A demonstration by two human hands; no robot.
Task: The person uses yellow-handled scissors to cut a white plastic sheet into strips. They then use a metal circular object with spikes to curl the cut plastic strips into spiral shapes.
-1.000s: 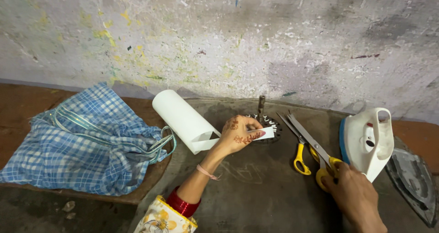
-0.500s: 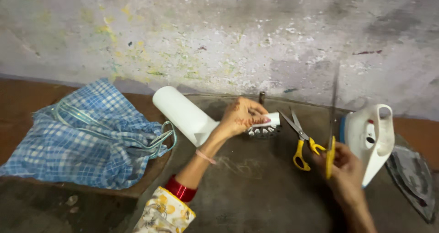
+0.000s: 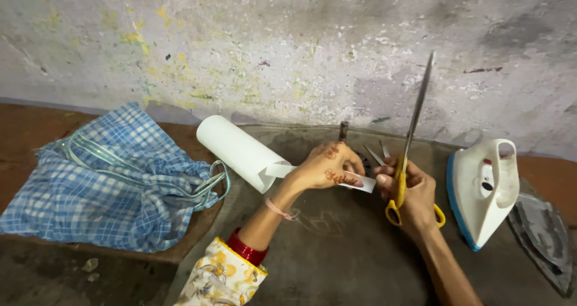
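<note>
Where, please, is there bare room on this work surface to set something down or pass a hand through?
Free: the dark surface in front, between the checked cloth and the right forearm. Crowded: the middle, where the left hand holds a paper strip off the white roll and the right hand raises yellow-handled scissors. The white iron fills the right side.

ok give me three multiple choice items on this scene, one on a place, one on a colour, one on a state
1. Where is the iron?
A. on the checked cloth
B. right of the right hand
C. behind the paper roll

2. What colour are the scissors' handles?
A. yellow
B. red
C. black

3. How are the scissors held?
A. flat on the table
B. blades pointing up
C. closed on the cloth

Answers:
1. B: the iron stands right of the right hand.
2. A: the scissors have yellow loops.
3. B: their blades rise before the wall, while the left hand holds the paper strip.
</note>
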